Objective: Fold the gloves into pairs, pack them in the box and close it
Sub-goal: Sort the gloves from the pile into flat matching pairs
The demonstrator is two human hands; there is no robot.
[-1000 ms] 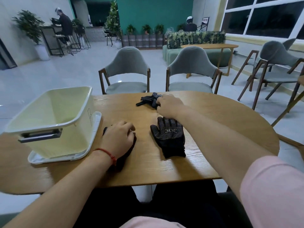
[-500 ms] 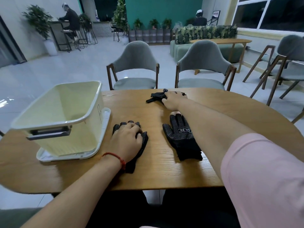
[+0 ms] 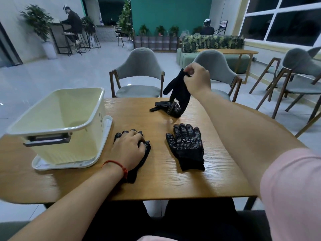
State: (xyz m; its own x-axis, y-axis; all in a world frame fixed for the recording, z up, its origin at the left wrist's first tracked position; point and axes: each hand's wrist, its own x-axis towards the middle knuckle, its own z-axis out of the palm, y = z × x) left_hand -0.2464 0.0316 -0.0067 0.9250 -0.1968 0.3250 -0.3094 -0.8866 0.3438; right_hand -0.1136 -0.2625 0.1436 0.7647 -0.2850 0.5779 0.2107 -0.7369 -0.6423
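Observation:
Several black dotted gloves are on the wooden table (image 3: 217,181). My right hand (image 3: 197,80) pinches one black glove (image 3: 179,91) by its edge and holds it lifted above the far side of the table, hanging down. Under it lies another glove (image 3: 165,106) in a crumpled heap. A flat glove (image 3: 186,145) with a white label lies palm up at the middle. My left hand (image 3: 129,146) rests flat on a glove (image 3: 144,153) nearer the box, covering most of it. The pale yellow box (image 3: 57,124) stands open at the left on its white lid (image 3: 73,165).
Two grey chairs (image 3: 139,73) stand behind the far table edge, more chairs at the right. The box takes up the table's left part. Two people sit far off in the background.
My right hand has risen from the far heap with one glove pinched in it, leaving another glove on the table. My left hand stays on its glove.

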